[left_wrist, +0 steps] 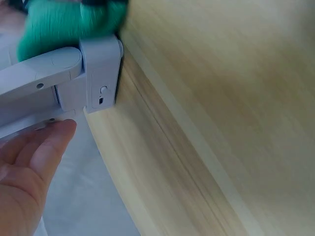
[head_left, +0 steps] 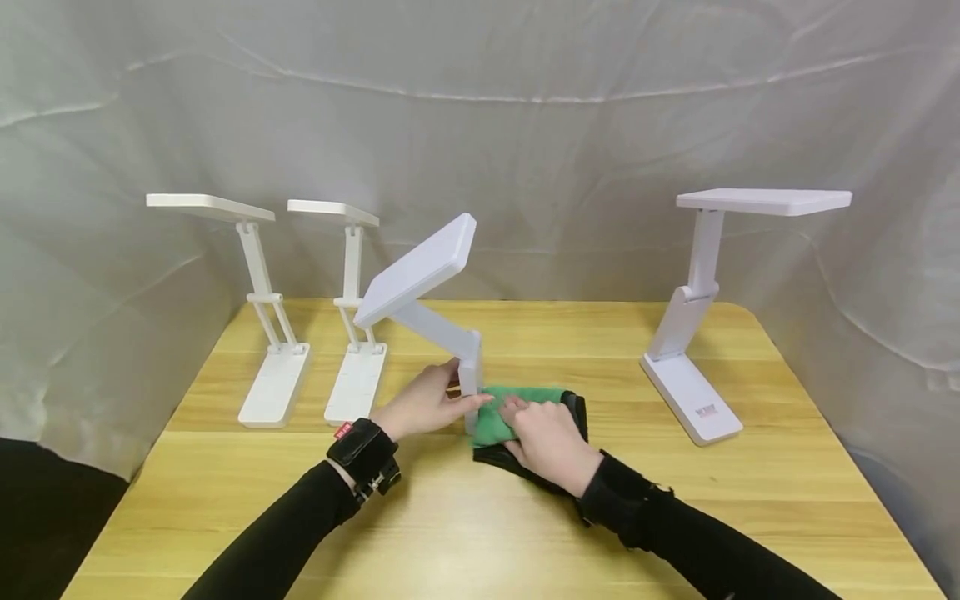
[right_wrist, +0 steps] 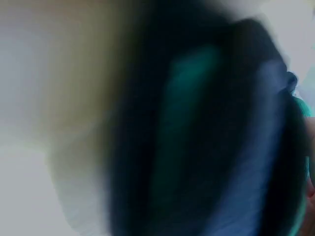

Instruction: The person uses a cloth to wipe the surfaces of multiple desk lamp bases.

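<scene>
In the middle of the table stands a white folding desk lamp (head_left: pixel 420 271), its flat head tilted up. My left hand (head_left: pixel 427 404) grips its lower arm, thumb in front and fingers behind. Along the arm's side, those fingers (left_wrist: pixel 42 152) show in the left wrist view, near the lamp's base (left_wrist: pixel 102 73), which has a small switch and a port. My right hand (head_left: pixel 551 442) holds a green cloth (head_left: pixel 493 427) with black edging against the lamp's lower part, hiding some of it. Blurred folds of the cloth (right_wrist: pixel 184 98) fill much of the right wrist view.
Two more white lamps, a far-left lamp (head_left: pixel 276 383) and a nearer lamp (head_left: pixel 357 383), stand unfolded on the left. Another lamp (head_left: pixel 693 396) stands at the right. A grey fabric backdrop (head_left: pixel 525 150) hangs behind the wooden table (head_left: pixel 465 542).
</scene>
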### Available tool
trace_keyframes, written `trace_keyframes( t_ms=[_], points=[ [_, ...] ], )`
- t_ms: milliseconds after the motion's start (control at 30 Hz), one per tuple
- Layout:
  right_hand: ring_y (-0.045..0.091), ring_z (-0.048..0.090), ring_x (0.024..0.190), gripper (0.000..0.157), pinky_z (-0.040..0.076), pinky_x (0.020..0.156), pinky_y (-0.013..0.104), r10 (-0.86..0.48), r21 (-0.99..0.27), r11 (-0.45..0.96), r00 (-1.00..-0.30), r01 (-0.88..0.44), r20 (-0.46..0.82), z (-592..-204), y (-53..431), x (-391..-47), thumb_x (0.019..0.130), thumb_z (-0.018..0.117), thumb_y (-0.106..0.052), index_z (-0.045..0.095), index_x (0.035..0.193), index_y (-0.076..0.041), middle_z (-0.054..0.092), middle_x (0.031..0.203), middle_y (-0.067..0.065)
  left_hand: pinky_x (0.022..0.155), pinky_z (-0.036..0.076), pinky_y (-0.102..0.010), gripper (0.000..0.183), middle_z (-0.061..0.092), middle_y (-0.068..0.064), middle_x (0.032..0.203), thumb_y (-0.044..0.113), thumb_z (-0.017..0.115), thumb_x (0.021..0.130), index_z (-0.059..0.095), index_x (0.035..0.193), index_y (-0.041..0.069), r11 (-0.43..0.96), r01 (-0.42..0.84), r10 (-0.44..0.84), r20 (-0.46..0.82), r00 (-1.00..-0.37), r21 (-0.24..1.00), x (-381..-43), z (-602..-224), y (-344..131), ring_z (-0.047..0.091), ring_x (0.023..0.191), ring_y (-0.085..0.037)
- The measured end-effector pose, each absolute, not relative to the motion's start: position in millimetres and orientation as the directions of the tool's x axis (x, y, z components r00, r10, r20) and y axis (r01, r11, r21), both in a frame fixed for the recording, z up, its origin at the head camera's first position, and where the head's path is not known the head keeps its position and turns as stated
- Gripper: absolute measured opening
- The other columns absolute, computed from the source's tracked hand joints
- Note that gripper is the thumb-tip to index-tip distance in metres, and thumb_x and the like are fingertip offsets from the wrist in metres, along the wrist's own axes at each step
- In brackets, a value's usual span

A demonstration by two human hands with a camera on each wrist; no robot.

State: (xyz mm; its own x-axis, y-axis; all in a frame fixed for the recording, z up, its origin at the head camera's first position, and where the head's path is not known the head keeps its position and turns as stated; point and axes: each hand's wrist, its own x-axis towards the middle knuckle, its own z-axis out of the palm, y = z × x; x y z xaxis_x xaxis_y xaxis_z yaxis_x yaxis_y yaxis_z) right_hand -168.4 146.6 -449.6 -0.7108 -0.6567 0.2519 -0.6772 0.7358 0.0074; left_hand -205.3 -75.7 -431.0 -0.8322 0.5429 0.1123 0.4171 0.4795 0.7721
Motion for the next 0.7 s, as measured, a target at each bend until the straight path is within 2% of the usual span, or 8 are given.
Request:
trace_keyframes(
  t_ms=[100, 233, 367, 467, 567, 700],
  points=[
    [0.023, 0.064, 0.063, 0.043, 0.047, 0.04, 0.029, -0.632, -0.047, 0.751, -0.738, -0.658, 0.235, -449, 170, -162, 0.076, 0.077, -0.028, 0.068, 0.115, -0.012, 0.066, 0.117, 0.011, 0.084, 0.053, -0.03, 0.056, 0.063, -0.009, 0.108, 0.034, 0.064, 0.09, 0.044, 0.131, 0.002, 0.49, 0.419, 0.542, 0.109, -0.833, 0.764, -205, -431, -76, 0.062, 0.104, -0.02],
    [0.026, 0.065, 0.064, 0.039, 0.045, 0.038, 0.028, -0.6, -0.063, 0.774, -0.762, -0.63, 0.243, -449, 189, -157, 0.077, 0.077, -0.026, 0.069, 0.112, -0.009, 0.067, 0.114, 0.012, 0.085, 0.053, -0.031, 0.054, 0.064, -0.008, 0.106, 0.034, 0.064, 0.089, 0.046, 0.128, 0.002, 0.499, 0.403, 0.532, 0.097, -0.841, 0.767, -205, -429, -77, 0.062, 0.103, -0.02],
    [0.024, 0.064, 0.061, 0.035, 0.05, 0.042, 0.033, -0.621, -0.029, 0.758, -0.735, -0.651, 0.272, -450, 172, -163, 0.077, 0.076, -0.029, 0.07, 0.105, -0.008, 0.07, 0.105, 0.011, 0.085, 0.053, -0.032, 0.056, 0.064, -0.01, 0.109, 0.035, 0.065, 0.089, 0.046, 0.129, 0.001, 0.508, 0.398, 0.526, 0.091, -0.846, 0.764, -205, -428, -77, 0.062, 0.104, -0.02],
    [0.019, 0.06, 0.055, 0.034, 0.048, 0.042, 0.033, -0.648, -0.003, 0.736, -0.706, -0.677, 0.286, -451, 148, -169, 0.079, 0.074, -0.033, 0.069, 0.101, -0.008, 0.068, 0.098, 0.009, 0.083, 0.054, -0.031, 0.058, 0.063, -0.013, 0.111, 0.034, 0.064, 0.09, 0.044, 0.131, -0.001, 0.491, 0.4, 0.533, 0.097, -0.84, 0.774, -205, -429, -77, 0.062, 0.104, -0.022],
    [0.022, 0.063, 0.061, 0.037, 0.05, 0.043, 0.033, -0.669, 0.019, 0.721, -0.688, -0.693, 0.28, -454, 139, -170, 0.082, 0.071, -0.035, 0.068, 0.107, -0.007, 0.068, 0.105, 0.011, 0.082, 0.055, -0.032, 0.058, 0.062, -0.015, 0.112, 0.033, 0.063, 0.091, 0.042, 0.132, -0.002, 0.467, 0.405, 0.539, 0.109, -0.835, 0.786, -204, -430, -76, 0.062, 0.105, -0.025],
    [0.023, 0.066, 0.066, 0.038, 0.051, 0.045, 0.032, -0.655, -0.006, 0.733, -0.708, -0.68, 0.265, -455, 158, -163, 0.081, 0.072, -0.031, 0.068, 0.113, -0.01, 0.067, 0.116, 0.011, 0.084, 0.054, -0.034, 0.056, 0.063, -0.014, 0.111, 0.033, 0.062, 0.091, 0.044, 0.13, -0.002, 0.471, 0.407, 0.53, 0.117, -0.84, 0.783, -203, -431, -77, 0.061, 0.105, -0.025]
  ],
)
